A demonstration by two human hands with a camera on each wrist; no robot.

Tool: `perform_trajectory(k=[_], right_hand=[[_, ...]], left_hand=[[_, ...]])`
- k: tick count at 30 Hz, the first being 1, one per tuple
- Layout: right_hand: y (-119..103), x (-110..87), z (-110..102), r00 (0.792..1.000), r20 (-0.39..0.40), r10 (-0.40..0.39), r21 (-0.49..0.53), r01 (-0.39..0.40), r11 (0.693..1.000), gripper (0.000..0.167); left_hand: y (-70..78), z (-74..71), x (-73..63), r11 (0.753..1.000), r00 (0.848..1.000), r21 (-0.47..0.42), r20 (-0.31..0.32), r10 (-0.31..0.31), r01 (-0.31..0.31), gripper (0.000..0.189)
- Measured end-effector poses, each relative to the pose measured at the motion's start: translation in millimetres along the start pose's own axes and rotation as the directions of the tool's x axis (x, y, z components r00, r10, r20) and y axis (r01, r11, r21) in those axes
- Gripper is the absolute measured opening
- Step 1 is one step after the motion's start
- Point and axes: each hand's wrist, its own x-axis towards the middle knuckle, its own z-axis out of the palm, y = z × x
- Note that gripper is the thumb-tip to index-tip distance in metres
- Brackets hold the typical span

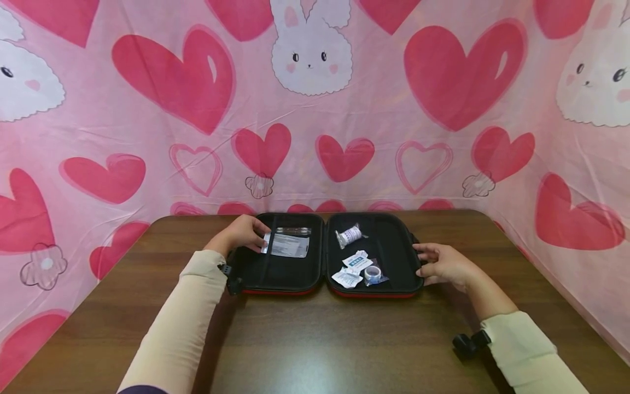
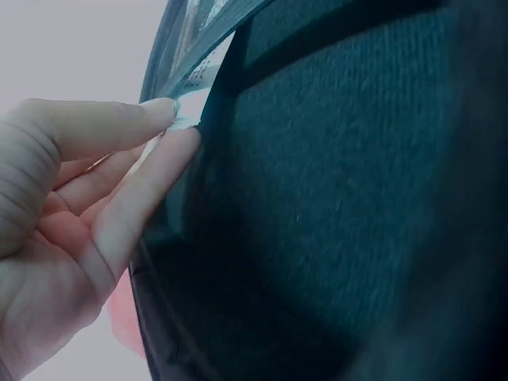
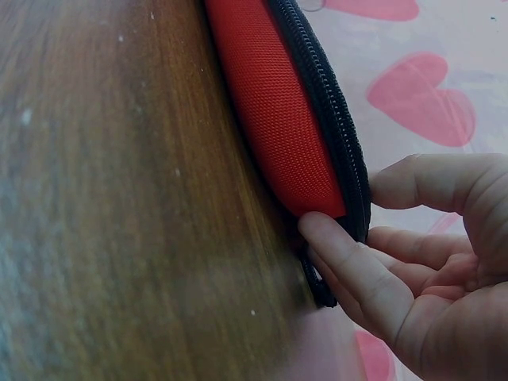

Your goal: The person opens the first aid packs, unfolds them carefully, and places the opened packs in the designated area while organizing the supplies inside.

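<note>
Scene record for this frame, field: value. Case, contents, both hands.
case: lying open on the wooden table
left hand: pinching one end of a flat packet
flat packet: in the left half, passing under a black strap
right hand: holding the case's outer right edge
right half: wrapped cylindrical roll, blue-labelled packet, second small packet, ring-shaped roll
backdrop: pink, hearts and rabbits

The head camera looks forward and down from well back on the near side of the case, taking in both its halves. The left wrist camera looks closely across the case's left half (black lining fills most of the view). The right wrist camera, low, near and rolled sideways, faces the case's right end. Each wrist view shares its end with the head view.
</note>
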Motion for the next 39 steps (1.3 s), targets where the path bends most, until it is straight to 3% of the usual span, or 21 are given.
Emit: perform_trajectory(k=[8, 14, 26, 33, 39], right_hand=[[-0.1, -0.3, -0.5, 1.0, -0.004, 0.002, -0.005, -0.002, 1.0, 0.075], [0.8, -0.5, -0.5, 1.0, -0.002, -0.003, -0.003, 0.003, 1.0, 0.075], [0.8, 1.3, -0.3, 1.0, -0.008, 0.011, 0.004, -0.011, 1.0, 0.076], [-1.3, 0.2, 0.3, 1.0, -0.006, 0.014, 0.005, -0.014, 1.0, 0.076], [-0.9, -0.5, 0.9, 1.0, -0.002, 0.007, 0.008, -0.007, 1.0, 0.075]], left_hand=[[-1.5, 8.3, 4.7, 0.997, 0.999, -0.073, 0.034, -0.006, 0.008, 0.044], [2.1, 11.0, 3.7, 0.997, 0.998, -0.071, 0.063, 0.009, -0.004, 0.046], [5.3, 4.7, 0.4, 1.0, 1.0, 0.023, -0.008, 0.0, 0.0, 0.041], [11.9, -0.1, -3.9, 0.996, 0.997, 0.059, -0.036, 0.073, -0.071, 0.038], [20.7, 4.0, -4.4, 0.989, 0.99, 0.073, -0.038, 0.133, -0.13, 0.037]])
